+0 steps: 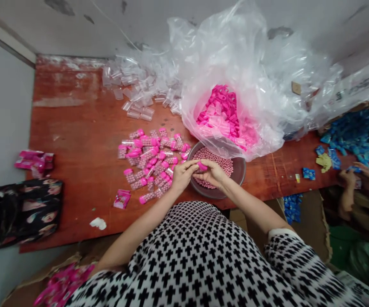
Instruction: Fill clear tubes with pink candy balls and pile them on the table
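Note:
Over the bowl's left side, my two hands meet fingertip to fingertip around a small pink-capped tube (pixel 201 166). My left hand (pixel 183 175) is closed on its body, which the fingers mostly hide. My right hand (pixel 214 174) pinches the bright pink cap. Below them the dark bowl (pixel 240 179) holds many small pink beads (pixel 218 161). Just left of my hands lies a pile of clear tubes with pink caps (pixel 150 157), most of them filled with pink beads.
Behind the bowl stands a clear plastic bag (pixel 251 98) of pink caps (pixel 221 106). Clear tubes (pixel 139 111) lie at the back. A pink packet (pixel 122 198), a patterned black bag (pixel 40 209) and blue packets (pixel 347 132) lie around. At far right are another person's hands (pixel 353 177).

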`<state>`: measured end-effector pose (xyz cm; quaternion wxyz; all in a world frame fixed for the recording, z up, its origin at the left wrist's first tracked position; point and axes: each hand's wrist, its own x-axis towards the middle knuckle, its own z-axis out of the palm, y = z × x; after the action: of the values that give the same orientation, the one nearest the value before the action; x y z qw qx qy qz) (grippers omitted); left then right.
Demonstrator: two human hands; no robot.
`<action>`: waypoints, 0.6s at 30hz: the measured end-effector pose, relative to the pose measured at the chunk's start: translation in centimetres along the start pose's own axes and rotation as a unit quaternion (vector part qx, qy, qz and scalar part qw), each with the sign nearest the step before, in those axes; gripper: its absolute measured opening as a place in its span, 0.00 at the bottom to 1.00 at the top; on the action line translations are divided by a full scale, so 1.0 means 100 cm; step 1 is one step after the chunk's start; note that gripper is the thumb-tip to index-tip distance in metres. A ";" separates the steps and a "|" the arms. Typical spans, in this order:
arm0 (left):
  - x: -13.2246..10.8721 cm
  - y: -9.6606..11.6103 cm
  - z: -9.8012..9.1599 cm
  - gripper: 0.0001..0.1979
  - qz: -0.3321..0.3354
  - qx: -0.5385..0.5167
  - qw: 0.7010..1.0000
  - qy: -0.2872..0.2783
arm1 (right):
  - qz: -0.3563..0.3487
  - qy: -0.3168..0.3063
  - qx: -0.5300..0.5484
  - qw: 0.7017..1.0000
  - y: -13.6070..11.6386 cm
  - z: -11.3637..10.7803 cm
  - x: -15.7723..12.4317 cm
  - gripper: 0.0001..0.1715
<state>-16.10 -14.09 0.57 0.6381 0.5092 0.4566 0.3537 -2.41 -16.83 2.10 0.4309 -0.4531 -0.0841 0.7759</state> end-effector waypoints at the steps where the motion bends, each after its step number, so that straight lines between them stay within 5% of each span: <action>1: 0.001 0.000 0.001 0.15 -0.005 0.000 1.000 0.004 | 0.006 -0.011 -0.022 1.000 0.000 0.000 0.000 0.14; 4: 0.004 0.005 -0.006 0.16 -0.003 0.009 1.000 0.007 | 0.008 -0.054 -0.175 0.983 -0.016 -0.007 -0.001 0.27; 6: 0.009 0.008 -0.022 0.16 0.014 0.026 0.999 0.030 | -0.080 -0.038 -0.344 0.935 -0.044 -0.017 -0.001 0.27; 7: 0.013 0.009 -0.034 0.16 0.027 0.041 0.997 0.053 | -0.152 -0.013 -0.439 0.886 -0.061 -0.024 0.000 0.23; 9: 0.020 0.008 -0.061 0.15 0.057 0.089 0.989 0.106 | -0.266 0.029 -0.622 0.736 -0.097 -0.040 0.006 0.20; 11: 0.025 0.004 -0.086 0.12 0.103 0.167 0.972 0.133 | -0.288 0.004 -0.749 0.597 -0.128 -0.056 0.017 0.20; 13: 0.025 -0.002 -0.099 0.11 0.132 0.215 0.957 0.144 | -0.272 -0.039 -0.825 0.493 -0.148 -0.070 0.031 0.22; 16: 0.017 -0.013 -0.090 0.15 0.114 0.218 0.963 0.109 | -0.244 -0.102 -0.875 0.406 -0.162 -0.083 0.053 0.22; 18: 0.009 -0.022 -0.070 0.16 0.083 0.208 0.972 0.067 | -0.250 -0.116 -0.877 0.393 -0.165 -0.086 0.063 0.19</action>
<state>-22.39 -11.52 -2.25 0.4541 0.6421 0.5181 0.3363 12.68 -4.23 1.72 -0.0438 -0.4450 -0.8769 0.1764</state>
